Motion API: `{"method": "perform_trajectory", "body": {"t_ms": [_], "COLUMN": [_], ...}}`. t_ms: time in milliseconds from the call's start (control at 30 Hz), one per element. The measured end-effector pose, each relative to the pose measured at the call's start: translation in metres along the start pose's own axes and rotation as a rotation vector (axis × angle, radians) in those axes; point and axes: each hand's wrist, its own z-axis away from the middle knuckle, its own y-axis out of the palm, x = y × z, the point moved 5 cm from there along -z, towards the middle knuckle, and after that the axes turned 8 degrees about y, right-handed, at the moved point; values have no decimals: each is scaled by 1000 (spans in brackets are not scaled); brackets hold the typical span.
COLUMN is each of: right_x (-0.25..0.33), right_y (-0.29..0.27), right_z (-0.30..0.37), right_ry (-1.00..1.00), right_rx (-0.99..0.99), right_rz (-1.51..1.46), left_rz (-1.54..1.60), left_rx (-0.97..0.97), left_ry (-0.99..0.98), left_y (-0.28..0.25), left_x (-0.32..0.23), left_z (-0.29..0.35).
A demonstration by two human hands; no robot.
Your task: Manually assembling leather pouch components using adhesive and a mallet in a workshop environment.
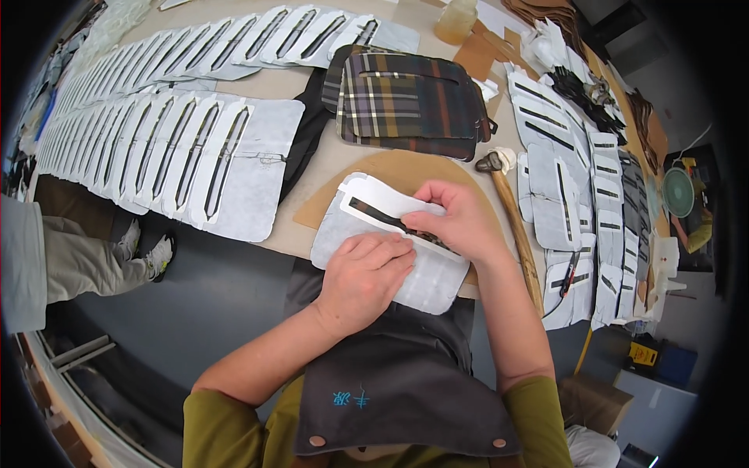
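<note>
A pale grey backed fabric panel (434, 285) with rounded corners lies at the table's front edge, partly over a tan board. A white strip (384, 192) with a long slot runs across it, and dark patterned cloth (373, 216) shows in the slot. My left hand (360, 279) rests on the panel just below the slot, fingers laid together and pressing down. At the slot's right part, my right hand (460, 221) pinches the dark cloth edge between thumb and fingers. Those fingers cover the slot's right end.
Long overlapping rows of similar slotted panels (257, 171) fill the left. Plaid fabric pieces (413, 105) are stacked behind the tan board (406, 165). A wooden-handled hammer (515, 218) lies at right beside more panels (552, 195). A person's legs (86, 257) stand at left.
</note>
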Motion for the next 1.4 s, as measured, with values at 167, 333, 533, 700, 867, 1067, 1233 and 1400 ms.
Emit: {"method": "perform_trajectory", "body": {"t_ms": [167,333,533,700,867,1067,1233,1400], "right_x": [-7,-12,16,33,18,8,11,19], "right_y": [7,5,3,18,21,26,18,16], "right_z": [-4,-6,-10,-20,-28,-32,-33,-27], "right_ry": [147,158,-69,-105,240,157,85,85], "right_rx": [114,122,29,9,256,421,310,297], "right_rz": [-446,-468,173,248,-190,-682,-422,-269], "left_rz": [-24,-19,5,65,-24,-33,-16,177], "left_rx": [39,37,33,32,33,48,32,-42], "left_ry": [-9,-16,-15,-68,-59,-82,-72,-55], "left_y": [0,3,0,0,-3,-2,-3,-14], "left_x": [1,1,2,2,2,3,3,13], "left_z": [2,2,2,-1,1,2,0,5]}}
